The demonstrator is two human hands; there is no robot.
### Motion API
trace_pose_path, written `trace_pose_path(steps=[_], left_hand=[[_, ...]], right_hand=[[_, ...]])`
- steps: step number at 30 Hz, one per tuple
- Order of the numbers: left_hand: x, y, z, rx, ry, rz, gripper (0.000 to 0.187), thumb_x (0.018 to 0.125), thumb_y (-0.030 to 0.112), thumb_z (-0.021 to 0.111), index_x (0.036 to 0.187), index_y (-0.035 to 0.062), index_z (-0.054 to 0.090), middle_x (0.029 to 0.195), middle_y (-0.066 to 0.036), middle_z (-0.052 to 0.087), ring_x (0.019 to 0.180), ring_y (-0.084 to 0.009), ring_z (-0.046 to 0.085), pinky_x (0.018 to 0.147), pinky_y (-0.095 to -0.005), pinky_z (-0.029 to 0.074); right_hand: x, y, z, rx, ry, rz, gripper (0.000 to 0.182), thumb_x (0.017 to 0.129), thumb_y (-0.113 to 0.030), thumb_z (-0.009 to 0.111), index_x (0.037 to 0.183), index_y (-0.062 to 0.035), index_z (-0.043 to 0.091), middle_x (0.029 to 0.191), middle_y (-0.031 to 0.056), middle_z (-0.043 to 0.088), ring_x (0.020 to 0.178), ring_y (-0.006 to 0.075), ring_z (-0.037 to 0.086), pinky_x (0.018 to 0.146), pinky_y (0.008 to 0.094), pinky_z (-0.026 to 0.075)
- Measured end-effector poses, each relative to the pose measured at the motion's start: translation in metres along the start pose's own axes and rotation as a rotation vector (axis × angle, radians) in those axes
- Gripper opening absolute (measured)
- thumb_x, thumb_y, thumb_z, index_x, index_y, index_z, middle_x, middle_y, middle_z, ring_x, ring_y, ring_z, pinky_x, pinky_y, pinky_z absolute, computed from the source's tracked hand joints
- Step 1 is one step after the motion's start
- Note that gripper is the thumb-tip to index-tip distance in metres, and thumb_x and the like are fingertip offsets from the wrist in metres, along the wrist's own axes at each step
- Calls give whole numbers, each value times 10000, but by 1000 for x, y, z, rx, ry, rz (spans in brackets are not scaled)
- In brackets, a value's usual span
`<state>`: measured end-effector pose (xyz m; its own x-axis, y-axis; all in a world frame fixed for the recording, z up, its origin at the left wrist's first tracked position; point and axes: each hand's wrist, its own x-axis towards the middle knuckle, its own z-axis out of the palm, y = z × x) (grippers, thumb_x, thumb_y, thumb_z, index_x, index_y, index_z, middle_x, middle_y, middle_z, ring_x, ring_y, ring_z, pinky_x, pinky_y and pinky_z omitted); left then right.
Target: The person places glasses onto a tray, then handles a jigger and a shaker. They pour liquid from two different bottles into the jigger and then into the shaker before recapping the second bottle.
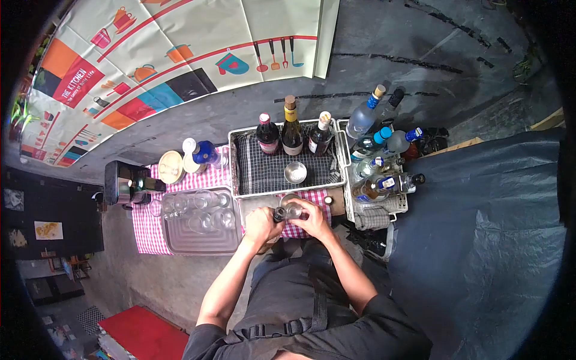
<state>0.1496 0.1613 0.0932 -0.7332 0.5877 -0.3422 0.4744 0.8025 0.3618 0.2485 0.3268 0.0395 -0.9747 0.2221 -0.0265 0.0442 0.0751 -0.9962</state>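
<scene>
My left hand (262, 224) is closed around a bottle whose dark neck (279, 213) points toward the glass. Most of the bottle's body is hidden under the hand and forearm. In my right hand (313, 221) a clear drinking glass (292, 207) is gripped by its side, its rim right at the bottle's mouth. Both hands are close together over the red checked cloth (306, 230). A small round cap (328, 200) lies just right of the glass. Beyond the hands, a shiny metal bowl (295, 173) sits in a white-rimmed basket (240, 193) lined with dark checked cloth.
Three bottles (292, 135) stand at the basket's back. To the right, a second basket (393, 211) holds several bottles and a folded cloth (371, 218). Left is a grey tray (180, 245) with several glasses, and behind it a blue-labelled bottle (206, 153) and a black appliance (118, 182).
</scene>
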Motion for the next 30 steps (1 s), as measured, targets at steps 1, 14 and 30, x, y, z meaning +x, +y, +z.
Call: trace_pose_path(steps=[1,14,30], left_hand=[[-2,0,0,-55,56,0,336,728,345,757,779,13,741,754,-239,707,760,-379,727,733,-465,585],[-20,-14,4,-254,139,-123,304,761,319,725,745,15,720,708,-224,683,726,-396,703,698,-466,560],[-11,-7,2,-129,99,-65,341,734,345,742,721,5,721,727,-236,694,750,-390,715,717,-461,574]], right_hand=[[-1,-4,-1,77,0,59,575,720,4,809,1268,-8,636,1271,114,672,1136,190,657,895,372,576],[5,-11,-14,-744,-37,46,665,736,-124,824,1367,-172,619,1144,124,592,1102,316,576,970,432,486],[10,-24,-11,-350,-64,-57,590,714,12,786,1277,-55,626,1183,146,648,1126,337,633,974,409,514]])
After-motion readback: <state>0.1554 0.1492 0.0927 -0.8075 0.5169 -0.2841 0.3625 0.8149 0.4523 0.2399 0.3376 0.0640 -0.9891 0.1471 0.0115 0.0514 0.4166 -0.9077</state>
